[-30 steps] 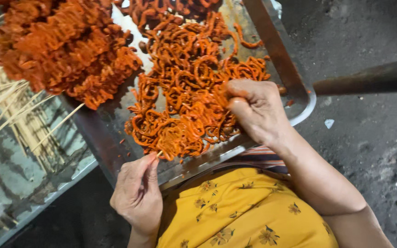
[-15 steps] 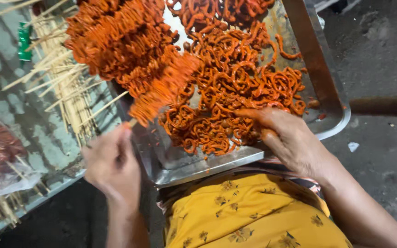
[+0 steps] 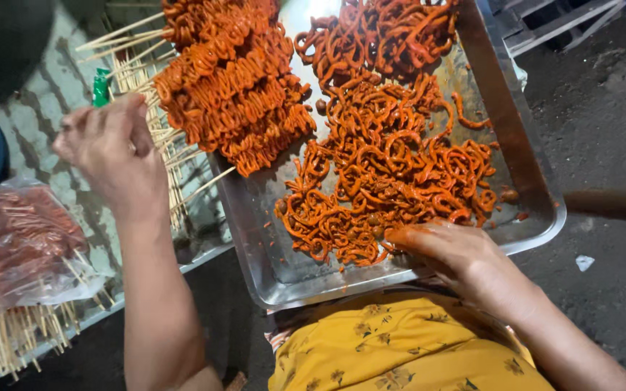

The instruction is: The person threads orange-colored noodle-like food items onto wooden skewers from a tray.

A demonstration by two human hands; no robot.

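Both hands: R on strips.

Left hand: reaching among bare bamboo skewers beside the skewered pile.
Right hand: resting sauce-smeared fingertips on loose orange strips.
Metal tray: holding both heaps.

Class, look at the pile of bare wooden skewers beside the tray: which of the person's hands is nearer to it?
Left. The left hand is over the bare wooden skewers, seemingly touching them. The right hand is across the metal tray, at the loose marinated pieces.
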